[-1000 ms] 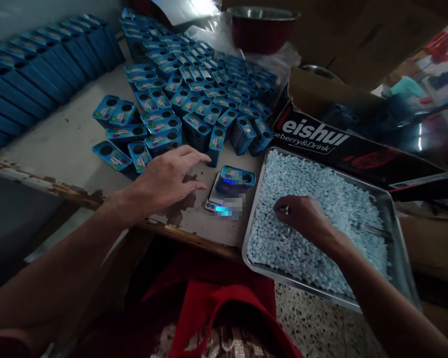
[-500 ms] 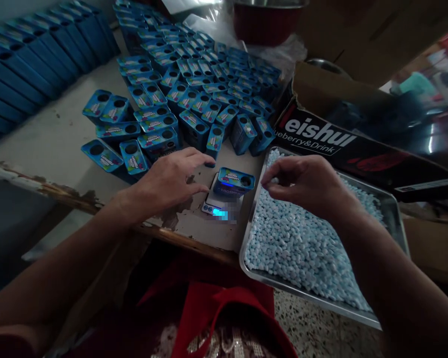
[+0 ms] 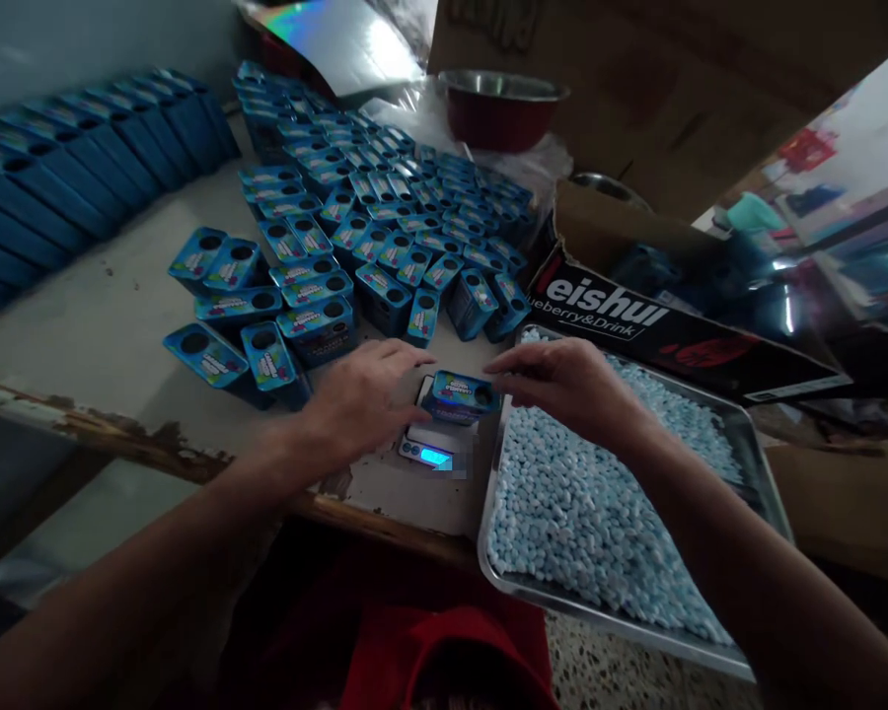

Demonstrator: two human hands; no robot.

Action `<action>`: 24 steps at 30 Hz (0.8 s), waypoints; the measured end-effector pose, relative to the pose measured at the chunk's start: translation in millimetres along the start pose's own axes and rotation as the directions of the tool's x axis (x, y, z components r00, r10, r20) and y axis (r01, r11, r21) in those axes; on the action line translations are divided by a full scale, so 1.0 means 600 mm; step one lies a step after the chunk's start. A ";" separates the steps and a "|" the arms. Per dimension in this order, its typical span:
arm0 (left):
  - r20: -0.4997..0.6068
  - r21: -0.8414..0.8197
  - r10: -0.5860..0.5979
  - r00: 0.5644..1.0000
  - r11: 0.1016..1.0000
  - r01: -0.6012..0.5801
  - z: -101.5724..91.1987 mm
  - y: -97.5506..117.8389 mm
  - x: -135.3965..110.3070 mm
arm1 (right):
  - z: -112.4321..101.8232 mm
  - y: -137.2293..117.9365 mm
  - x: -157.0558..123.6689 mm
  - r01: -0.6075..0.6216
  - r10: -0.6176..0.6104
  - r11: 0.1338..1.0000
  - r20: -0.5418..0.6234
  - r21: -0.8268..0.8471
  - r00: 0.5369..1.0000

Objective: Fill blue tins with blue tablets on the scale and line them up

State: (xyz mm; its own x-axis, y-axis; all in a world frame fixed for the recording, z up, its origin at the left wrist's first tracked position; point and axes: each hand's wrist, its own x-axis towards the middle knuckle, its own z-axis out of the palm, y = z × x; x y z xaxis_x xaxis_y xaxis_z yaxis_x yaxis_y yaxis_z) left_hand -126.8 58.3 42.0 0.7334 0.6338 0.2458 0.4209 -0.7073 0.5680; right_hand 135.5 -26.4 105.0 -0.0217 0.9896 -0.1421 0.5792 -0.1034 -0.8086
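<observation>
A small blue candy tin [image 3: 463,394], round hole at its right end, stands upright on a pocket digital scale [image 3: 419,444] with a lit display. My left hand [image 3: 366,394] is just left of the tin, thumb and fingers spread apart with nothing between them. At the tin's right end, next to the hole, my right hand [image 3: 562,380] has its fingertips pinched together; what they hold is hidden now, though a pale candy showed there a moment before. Below my right forearm lies a metal tray [image 3: 489,532] of small pale blue candies [image 3: 584,503].
Many blue tins [image 3: 392,237] with open holes crowd the table [image 3: 118,296] beyond my hands. A row of tins [image 3: 104,168] lines the far left. Behind the tray stands a black printed carton [image 3: 681,345]. A red bowl [image 3: 499,113] sits at the back.
My right hand has moved left from over the tray to the tin's hole. My left hand has come closer to the tin. The camera view has tilted up a little.
</observation>
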 end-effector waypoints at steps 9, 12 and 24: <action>0.198 0.034 0.123 0.972 0.991 -0.133 0.022 0.082 0.010 | 0.003 0.052 0.060 -0.161 0.224 0.740 -0.014 0.653 0.974; 0.025 0.001 0.101 0.995 0.995 -0.101 -0.065 0.062 -0.022 | 0.029 0.059 0.114 0.069 -0.058 0.993 -0.115 0.097 0.992; -0.582 0.519 -0.148 0.799 0.690 0.505 -0.516 -0.326 0.280 | 0.041 0.080 0.227 0.448 -0.411 0.644 0.213 -0.621 0.886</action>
State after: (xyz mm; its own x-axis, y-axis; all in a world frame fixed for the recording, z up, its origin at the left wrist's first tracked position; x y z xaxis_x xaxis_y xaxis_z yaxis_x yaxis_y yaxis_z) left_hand -251.2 400.2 215.0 0.2131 0.7935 0.5701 0.9377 -0.3299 0.1087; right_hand 140.6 101.0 32.8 -0.4306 0.8985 0.0853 0.8690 0.4383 -0.2295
